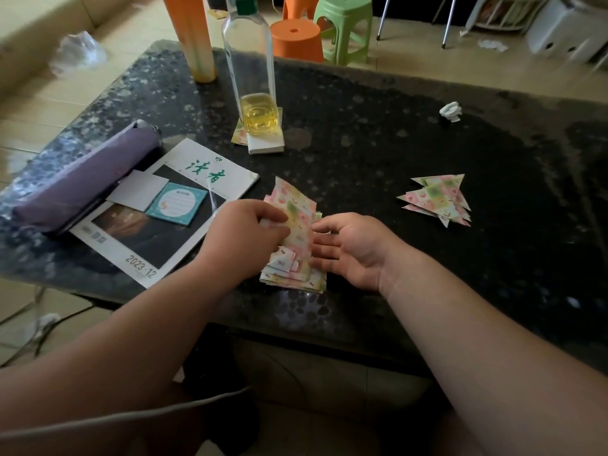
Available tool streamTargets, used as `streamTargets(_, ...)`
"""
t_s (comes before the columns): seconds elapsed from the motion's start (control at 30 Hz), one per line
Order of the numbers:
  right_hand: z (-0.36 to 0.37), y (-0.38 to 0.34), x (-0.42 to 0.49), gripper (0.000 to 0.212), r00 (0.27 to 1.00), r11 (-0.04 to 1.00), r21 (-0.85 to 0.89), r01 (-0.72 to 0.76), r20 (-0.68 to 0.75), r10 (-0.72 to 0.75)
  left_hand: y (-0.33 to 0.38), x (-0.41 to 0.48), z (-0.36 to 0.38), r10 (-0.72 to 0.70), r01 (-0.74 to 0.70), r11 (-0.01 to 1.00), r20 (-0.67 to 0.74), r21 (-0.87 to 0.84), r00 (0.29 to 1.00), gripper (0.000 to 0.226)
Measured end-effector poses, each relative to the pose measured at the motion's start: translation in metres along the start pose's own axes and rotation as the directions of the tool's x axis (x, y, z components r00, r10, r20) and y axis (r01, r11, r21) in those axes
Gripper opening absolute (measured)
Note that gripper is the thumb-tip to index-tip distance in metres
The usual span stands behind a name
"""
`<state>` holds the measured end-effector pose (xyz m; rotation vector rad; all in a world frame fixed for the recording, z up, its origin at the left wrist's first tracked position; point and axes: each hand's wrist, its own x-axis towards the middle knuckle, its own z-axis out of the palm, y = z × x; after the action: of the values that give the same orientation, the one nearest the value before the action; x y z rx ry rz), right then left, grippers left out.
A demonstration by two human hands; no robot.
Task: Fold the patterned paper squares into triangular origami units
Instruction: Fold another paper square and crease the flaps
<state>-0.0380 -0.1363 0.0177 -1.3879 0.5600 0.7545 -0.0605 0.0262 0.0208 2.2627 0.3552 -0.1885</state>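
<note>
My left hand [253, 232] fingers pinch the top patterned sheet [297, 202] of the stack [296, 278]; right hand [352, 251] fingers lie loose against the stack. At 3 o'clock, folded triangles [437, 200] on desk [362, 126].

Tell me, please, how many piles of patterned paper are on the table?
3: a stack at the front edge, folded triangles to its right, sheets tucked beneath the bottle; others may be hidden.

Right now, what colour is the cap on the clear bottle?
Green: the cap shows best in the head view, at the top.
</note>
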Motion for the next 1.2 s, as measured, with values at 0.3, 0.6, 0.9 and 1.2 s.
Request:
streamTargets(0.3, -0.038, -0.003, -0.021, 0.019, 0.99, 0.982, 0.131, 0.134, -0.056, -0.128, 0.011, -0.001, 0.007, -0.081, 0.239, 0.806, 0.298, -0.542, 0.951, 0.03)
streamTargets(0.6, -0.099, 0.005, -0.05, 0.012, 0.947, 0.952, 0.154, 0.264, -0.228, -0.226, 0.04, -0.018, 0.05, 0.017, 0.261, 0.87, 0.555, -0.418, 0.831, 0.015)
streamTargets(0.9, -0.143, 0.027, -0.062, 0.009, 0.934, 0.967, 0.022, 0.253, -0.266, -0.238, 0.071, -0.024, 0.097, 0.03, 0.361, 0.806, 0.641, -0.469, 0.767, 0.026)
streamTargets(1.2, -0.172, 0.034, -0.072, 0.018, 0.934, 0.919, -0.201, 0.339, -0.044, -0.354, 0.085, -0.017, 0.117, 0.137, 0.306, 0.66, 0.51, -0.686, 0.849, 0.04)
